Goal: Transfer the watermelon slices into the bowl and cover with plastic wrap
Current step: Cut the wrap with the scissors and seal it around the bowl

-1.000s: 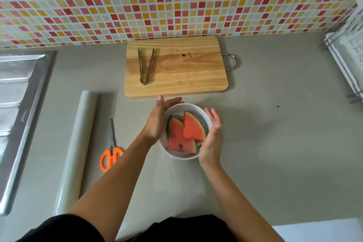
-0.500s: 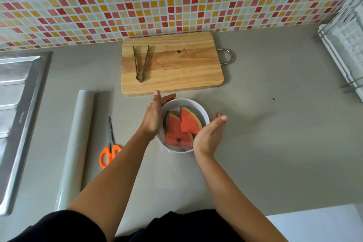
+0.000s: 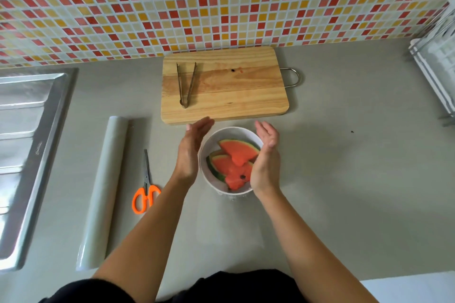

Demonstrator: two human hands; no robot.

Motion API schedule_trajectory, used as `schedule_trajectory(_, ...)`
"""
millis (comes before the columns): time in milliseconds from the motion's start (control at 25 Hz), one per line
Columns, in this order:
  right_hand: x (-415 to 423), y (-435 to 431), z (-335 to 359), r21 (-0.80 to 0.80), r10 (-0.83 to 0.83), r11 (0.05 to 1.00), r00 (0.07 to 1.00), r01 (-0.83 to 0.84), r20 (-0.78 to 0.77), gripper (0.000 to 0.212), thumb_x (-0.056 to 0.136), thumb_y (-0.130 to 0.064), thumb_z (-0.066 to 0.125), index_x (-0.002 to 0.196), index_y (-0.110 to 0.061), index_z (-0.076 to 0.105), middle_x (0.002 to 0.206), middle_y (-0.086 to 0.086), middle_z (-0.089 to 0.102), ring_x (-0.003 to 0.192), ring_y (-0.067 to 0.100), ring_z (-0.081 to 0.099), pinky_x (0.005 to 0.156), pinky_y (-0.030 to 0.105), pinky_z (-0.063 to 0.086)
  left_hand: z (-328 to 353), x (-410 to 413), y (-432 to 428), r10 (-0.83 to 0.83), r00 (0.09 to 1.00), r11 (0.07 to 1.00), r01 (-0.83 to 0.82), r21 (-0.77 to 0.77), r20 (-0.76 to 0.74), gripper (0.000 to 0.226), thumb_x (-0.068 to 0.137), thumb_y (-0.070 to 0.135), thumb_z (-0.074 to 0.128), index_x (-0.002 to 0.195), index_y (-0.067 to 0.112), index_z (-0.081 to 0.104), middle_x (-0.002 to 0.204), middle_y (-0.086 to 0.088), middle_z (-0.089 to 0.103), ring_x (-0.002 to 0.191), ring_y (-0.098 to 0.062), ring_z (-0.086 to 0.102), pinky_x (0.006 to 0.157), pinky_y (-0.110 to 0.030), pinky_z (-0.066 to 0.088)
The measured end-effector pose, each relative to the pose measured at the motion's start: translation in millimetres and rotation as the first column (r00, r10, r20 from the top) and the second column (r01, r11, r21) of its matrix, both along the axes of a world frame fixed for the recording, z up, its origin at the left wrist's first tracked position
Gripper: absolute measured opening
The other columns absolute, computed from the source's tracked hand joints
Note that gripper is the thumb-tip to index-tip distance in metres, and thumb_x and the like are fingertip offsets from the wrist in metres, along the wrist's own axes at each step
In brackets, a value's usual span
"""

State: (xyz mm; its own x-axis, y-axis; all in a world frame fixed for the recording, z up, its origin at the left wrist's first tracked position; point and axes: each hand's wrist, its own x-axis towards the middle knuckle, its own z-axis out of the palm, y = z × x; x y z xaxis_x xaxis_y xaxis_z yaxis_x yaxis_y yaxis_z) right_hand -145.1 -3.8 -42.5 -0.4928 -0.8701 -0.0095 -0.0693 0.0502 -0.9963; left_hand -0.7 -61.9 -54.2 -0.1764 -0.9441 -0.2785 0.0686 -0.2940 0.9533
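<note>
- My left hand (image 3: 190, 152) and right hand (image 3: 266, 162) flank the bowl (image 3: 231, 128) at 9 and 3 o'clock, fingers (image 3: 204, 124) straight, holding nothing.
- Watermelon slices (image 3: 234, 162) sit inside; plastic wrap (image 3: 231, 216) seems draped over.
- I should smooth it down the sides.

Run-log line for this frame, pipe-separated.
slices in bowl | left hand open, left of bowl | right hand open, at right rim | tongs on board

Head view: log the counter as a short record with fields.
bowl: white, on near side of board
slices: in bowl
left hand: open, at bowl's left side
right hand: open, over bowl's right rim
tongs: on board
roll, scissors: left of bowl
</note>
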Motion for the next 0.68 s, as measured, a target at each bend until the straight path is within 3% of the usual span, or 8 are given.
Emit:
schedule_trajectory(80, -2, -6, 1, 0.088, 0.066, 0.994, 0.997, -0.062, -0.047, 0.1, 0.065, -0.088, 0.007, 0.132, -0.021, 0.037, 0.124, -0.009, 0.056, 0.102, -0.018, 0.051, 0.081, -0.002, 0.033, 1, -5, -4, -0.116, 0.993, 0.993, 0.116, 0.022, 0.004, 0.053, 0.09, 0.057, 0.022, 0.119, 0.031, 0.059, 0.127, 0.004, 0.062, 0.119, -0.015, 0.056, 0.104, -0.039, 0.041)
schedule_trajectory(160, -8, -11, 3, 0.142, 0.085, 0.987, 0.994, -0.075, -0.068, 0.102, 0.062, -0.089, 0.003, 0.132, -0.023, 0.037, 0.114, -0.015, 0.06, 0.085, -0.023, 0.052, 0.071, -0.003, 0.034, -2, -8, -2, -0.094, 0.996, 0.995, 0.093, 0.047, 0.006, 0.055, 0.089, 0.061, 0.023, 0.116, 0.033, 0.062, 0.12, 0.006, 0.066, 0.114, -0.015, 0.06, 0.098, -0.038, 0.045)
schedule_trajectory(240, -9, -15, 5, 0.2, 0.062, 0.979, 0.992, -0.039, -0.109, 0.103, 0.062, -0.089, 0.0, 0.132, -0.023, 0.037, 0.104, -0.02, 0.061, 0.076, -0.016, 0.055, 0.067, 0.003, 0.037, -3, -11, 0, -0.047, 0.996, 0.998, 0.044, 0.052, 0.075, 0.059, 0.087, 0.068, 0.02, 0.11, 0.038, 0.066, 0.116, 0.007, 0.068, 0.11, -0.014, 0.062, 0.097, -0.04, 0.047)
schedule_trajectory(360, -3, -19, 8, 0.311, -0.042, 0.945, 0.978, 0.105, -0.202, 0.091, 0.068, -0.082, 0.003, 0.123, -0.022, 0.044, 0.076, -0.024, 0.052, 0.066, 0.001, 0.049, 0.064, 0.023, 0.035, 1, -11, -1, -0.015, 0.977, 0.999, 0.007, 0.042, 0.213, 0.064, 0.084, 0.073, 0.016, 0.103, 0.042, 0.069, 0.11, 0.006, 0.07, 0.107, -0.013, 0.062, 0.098, -0.041, 0.048)
schedule_trajectory(440, -2, -22, 8, 0.349, -0.076, 0.925, 0.973, 0.151, -0.218, 0.078, 0.073, -0.075, 0.008, 0.112, -0.019, 0.047, 0.067, -0.021, 0.047, 0.062, 0.003, 0.046, 0.058, 0.024, 0.031, 2, -11, -1, -0.018, 0.965, 0.999, 0.007, 0.041, 0.261, 0.065, 0.085, 0.072, 0.013, 0.102, 0.042, 0.069, 0.108, 0.007, 0.069, 0.106, -0.013, 0.061, 0.099, -0.041, 0.047)
schedule_trajectory(560, -2, -26, 3, 0.418, -0.072, 0.896, 0.979, 0.147, -0.19, 0.07, 0.082, -0.07, 0.011, 0.113, -0.016, 0.044, 0.073, -0.01, 0.053, 0.076, 0.022, 0.052, 0.066, 0.029, 0.033, 4, -10, 1, -0.071, 0.935, 0.996, 0.051, 0.067, 0.347, 0.072, 0.084, 0.073, 0.009, 0.109, 0.037, 0.067, 0.11, 0.002, 0.068, 0.105, -0.017, 0.06, 0.098, -0.042, 0.047)
schedule_trajectory(680, -11, -22, -6, 0.412, -0.106, 0.896, 0.982, 0.162, -0.157, 0.08, 0.08, -0.072, 0.009, 0.124, -0.013, 0.043, 0.109, 0.009, 0.06, 0.105, 0.03, 0.055, 0.079, 0.029, 0.034, 3, -1, -2, -0.14, 0.925, 0.99, 0.12, 0.077, 0.353, 0.084, 0.078, 0.079, 0.006, 0.123, 0.032, 0.059, 0.125, -0.001, 0.062, 0.117, -0.021, 0.055, 0.103, -0.045, 0.042)
